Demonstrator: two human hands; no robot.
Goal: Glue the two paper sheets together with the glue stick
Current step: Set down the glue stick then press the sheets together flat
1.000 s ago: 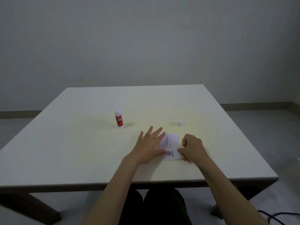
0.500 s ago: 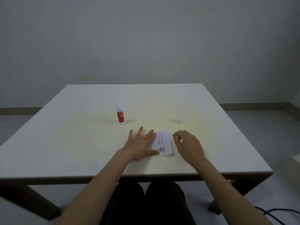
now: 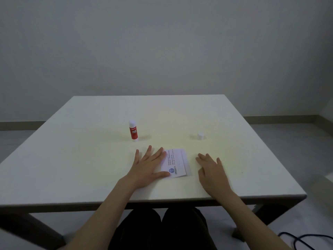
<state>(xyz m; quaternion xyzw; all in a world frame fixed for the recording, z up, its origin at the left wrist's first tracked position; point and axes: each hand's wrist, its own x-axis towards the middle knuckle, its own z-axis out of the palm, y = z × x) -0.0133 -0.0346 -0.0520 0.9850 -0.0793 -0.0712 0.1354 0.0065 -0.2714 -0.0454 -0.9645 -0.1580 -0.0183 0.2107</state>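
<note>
Hands flat beside the glued paper

Paper (image 3: 177, 163) lies on the white table (image 3: 72, 159) in front of me, one printed sheet on top of another whose right edge peeks out along the side. A round blue logo and lines of small text show on the top sheet. My left hand (image 3: 146, 168) rests palm down with its fingers spread, the thumb and forefinger touching the left edge of the paper. My right hand (image 3: 211, 170) lies flat on the table to the right of the sheets, fingers loosely apart, holding nothing and not touching the paper. Farther back on my left, the red glue stick (image 3: 133, 131) stands upright without its cap. The small white cap (image 3: 200, 136) sits on the table farther back on my right, well apart from the stick.
</note>
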